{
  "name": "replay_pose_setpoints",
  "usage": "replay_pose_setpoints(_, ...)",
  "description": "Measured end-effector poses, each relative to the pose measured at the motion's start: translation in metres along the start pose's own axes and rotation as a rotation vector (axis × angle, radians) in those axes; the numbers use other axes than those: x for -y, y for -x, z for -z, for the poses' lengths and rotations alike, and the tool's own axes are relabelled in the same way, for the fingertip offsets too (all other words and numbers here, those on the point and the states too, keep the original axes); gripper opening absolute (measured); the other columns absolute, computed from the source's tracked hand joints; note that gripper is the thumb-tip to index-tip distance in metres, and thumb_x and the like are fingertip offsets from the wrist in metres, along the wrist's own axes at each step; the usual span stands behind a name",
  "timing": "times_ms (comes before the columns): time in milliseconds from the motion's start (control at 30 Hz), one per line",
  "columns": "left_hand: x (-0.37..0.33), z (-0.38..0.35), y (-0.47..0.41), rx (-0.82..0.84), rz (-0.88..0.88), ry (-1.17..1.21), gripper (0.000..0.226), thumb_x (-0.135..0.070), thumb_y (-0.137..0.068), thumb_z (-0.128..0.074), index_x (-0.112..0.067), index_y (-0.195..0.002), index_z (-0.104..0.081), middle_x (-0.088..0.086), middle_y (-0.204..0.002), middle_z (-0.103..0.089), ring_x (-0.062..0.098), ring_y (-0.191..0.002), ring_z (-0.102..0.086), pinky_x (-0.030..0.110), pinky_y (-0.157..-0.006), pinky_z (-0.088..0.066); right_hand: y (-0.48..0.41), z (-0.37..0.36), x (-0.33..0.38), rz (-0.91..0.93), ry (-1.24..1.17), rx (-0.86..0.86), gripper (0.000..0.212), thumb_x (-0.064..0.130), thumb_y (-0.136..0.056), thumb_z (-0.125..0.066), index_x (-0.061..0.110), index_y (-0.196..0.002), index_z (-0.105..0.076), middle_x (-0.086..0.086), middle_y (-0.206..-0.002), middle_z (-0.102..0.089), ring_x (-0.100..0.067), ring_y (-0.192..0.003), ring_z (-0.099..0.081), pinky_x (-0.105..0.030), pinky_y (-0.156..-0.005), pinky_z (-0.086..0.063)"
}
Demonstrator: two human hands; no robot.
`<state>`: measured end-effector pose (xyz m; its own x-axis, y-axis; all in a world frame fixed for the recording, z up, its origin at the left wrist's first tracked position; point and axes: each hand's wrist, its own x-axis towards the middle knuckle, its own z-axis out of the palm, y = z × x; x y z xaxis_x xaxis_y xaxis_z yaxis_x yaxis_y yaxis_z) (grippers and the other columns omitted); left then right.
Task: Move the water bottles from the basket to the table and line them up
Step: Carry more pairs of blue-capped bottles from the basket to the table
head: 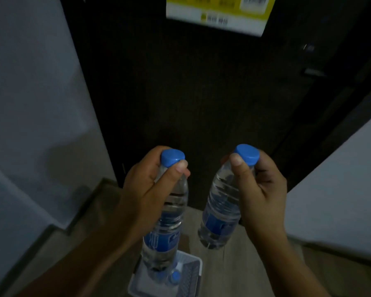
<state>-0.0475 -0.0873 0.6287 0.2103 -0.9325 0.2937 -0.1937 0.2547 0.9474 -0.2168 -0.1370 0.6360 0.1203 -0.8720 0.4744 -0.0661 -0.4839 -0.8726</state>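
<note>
I hold two clear water bottles with blue caps and blue labels, both upright in the air. My left hand [146,189] grips the neck of the left bottle [167,228]. My right hand [259,194] grips the neck of the right bottle [221,211]. Below them on the floor stands a white basket [193,273]. One more bottle [176,276] lies in it, only its blue cap showing behind the left bottle. No table is in view.
A dark door [191,103] with a yellow and white notice [219,13] stands straight ahead. Pale walls [30,103] close in on the left and right. The floor [234,264] is wood-look planks. The scene is dim.
</note>
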Motion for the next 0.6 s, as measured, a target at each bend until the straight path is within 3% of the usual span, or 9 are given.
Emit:
replay_pose_setpoints(167, -0.135, 0.027, -0.021, -0.009, -0.110, -0.073, 0.030, -0.046, -0.087, -0.046, -0.019, -0.092, -0.060, -0.001, -0.086, -0.066, 0.007, -0.076, -0.065, 0.007, -0.064, -0.047, -0.047, 0.008, 0.139, 0.057, 0.006, 0.008, 0.015, 0.031, -0.091, -0.055, 0.019, -0.093, -0.064, 0.002, -0.083, -0.065, -0.007, -0.075, -0.065, -0.012, -0.065, -0.051)
replay_pose_setpoints(333, -0.247, 0.047, -0.025, -0.068, -0.171, -0.066, 0.032, -0.049, -0.086, -0.047, -0.021, -0.089, -0.062, -0.002, -0.084, -0.067, 0.007, -0.075, -0.065, 0.008, -0.065, -0.047, -0.060, 0.016, 0.250, 0.072, -0.009, -0.032, 0.020, 0.035, -0.089, -0.057, 0.017, -0.091, -0.066, -0.002, -0.079, -0.065, -0.011, -0.070, -0.064, -0.014, -0.063, -0.052)
replay_pose_setpoints(533, -0.324, 0.065, -0.008, -0.158, -0.175, -0.042, 0.026, -0.048, -0.087, -0.050, -0.025, -0.087, -0.062, -0.007, -0.081, -0.069, 0.007, -0.072, -0.065, 0.016, -0.066, -0.052, -0.053, 0.021, 0.330, 0.058, -0.042, -0.115, 0.026, 0.040, -0.085, -0.060, 0.015, -0.084, -0.068, -0.005, -0.075, -0.067, -0.011, -0.066, -0.064, -0.013, -0.061, -0.052)
replay_pose_setpoints(600, -0.335, 0.068, 0.001, -0.173, -0.190, -0.035, 0.027, -0.047, -0.087, -0.050, -0.023, -0.090, -0.061, -0.008, -0.082, -0.069, 0.006, -0.072, -0.066, 0.012, -0.065, -0.052, -0.050, 0.021, 0.347, 0.072, -0.044, -0.121, 0.027, 0.042, -0.085, -0.059, 0.016, -0.084, -0.068, -0.005, -0.076, -0.068, -0.013, -0.067, -0.065, -0.016, -0.062, -0.053)
